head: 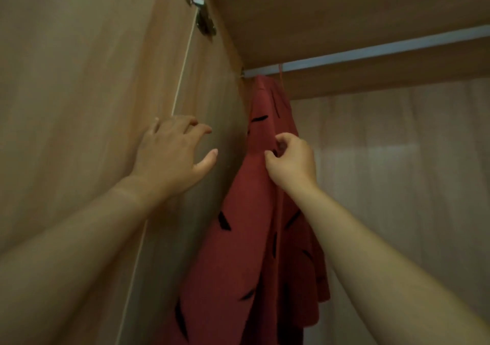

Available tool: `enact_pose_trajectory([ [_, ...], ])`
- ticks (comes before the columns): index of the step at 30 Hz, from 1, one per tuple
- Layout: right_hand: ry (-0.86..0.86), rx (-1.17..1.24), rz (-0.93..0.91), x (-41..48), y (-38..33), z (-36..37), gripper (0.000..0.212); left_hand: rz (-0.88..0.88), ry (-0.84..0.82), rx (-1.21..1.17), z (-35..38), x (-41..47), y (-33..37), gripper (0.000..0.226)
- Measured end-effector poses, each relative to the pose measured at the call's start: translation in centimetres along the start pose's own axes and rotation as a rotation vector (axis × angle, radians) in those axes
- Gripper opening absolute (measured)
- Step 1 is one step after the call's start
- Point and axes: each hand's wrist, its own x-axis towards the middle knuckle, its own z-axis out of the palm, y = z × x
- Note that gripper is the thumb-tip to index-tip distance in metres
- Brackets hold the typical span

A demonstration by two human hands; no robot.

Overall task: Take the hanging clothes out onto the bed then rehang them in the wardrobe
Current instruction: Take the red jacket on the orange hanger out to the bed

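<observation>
Up at the top corner of the wardrobe (212, 93), seen from the head camera, we're looking along the metal rail (371, 53) that runs under the top panel (344, 8). One red garment (249, 265) with short black dashes hangs from that rail. It sits at the far left end, right beside the side wall, and a thin red hook (280, 69) loops over the bar. The cloth drapes down and out of the bottom of the picture.

Now the hands, both bare arms reaching up. The right hand (291, 159) is on the garment about shoulder high, its fingers (281, 139) and thumb curled in and pinching a fold of the red cloth. The left hand (172, 154) holds nothing. Its fingers are spread and loosely bent in front of the side wall, just left of the garment and not on it. I can't tell if the fingertips touch the wood.

On the far left is the open door (79, 79), with its metal hinge (202, 21) up high. The pale back panel (397, 172) fills the right.
</observation>
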Motion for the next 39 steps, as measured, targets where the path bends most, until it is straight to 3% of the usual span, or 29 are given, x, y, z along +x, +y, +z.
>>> enact_pose_trajectory([
  [5, -0.011, -0.037, 0.03, 0.2, 4.3, -6.0, 0.026, 0.032, 0.009, -0.003, 1.8, 2.5, 1.4, 0.067],
  [8, -0.047, -0.054, 0.022, 1.8, 5.3, -9.5, 0.044, 0.02, -0.015, -0.077, 3.3, 3.9, 3.5, 0.07],
  [13, -0.06, -0.059, -0.101, 8.9, 2.8, -11.0, 0.055, 0.012, -0.012, -0.171, 5.7, 6.6, 6.3, 0.076],
  [17, -0.105, -0.242, -0.173, 14.0, 0.8, -9.9, 0.059, 0.007, 0.045, -0.245, 7.1, 9.0, 7.9, 0.079],
  [26, -0.106, -0.892, -0.256, 17.0, 5.4, -7.4, 0.038, 0.0, -0.011, -0.286, 10.9, 9.2, 7.2, 0.081],
  [33, 0.006, -0.874, -0.275, 21.3, 5.5, -5.7, 0.033, -0.028, 0.031, -0.289, 13.4, 9.4, 5.1, 0.078],
  [39, -0.015, -0.768, -0.235, 24.2, 6.3, -5.4, 0.027, -0.074, 0.029, -0.286, 16.1, 10.8, 2.8, 0.079],
])
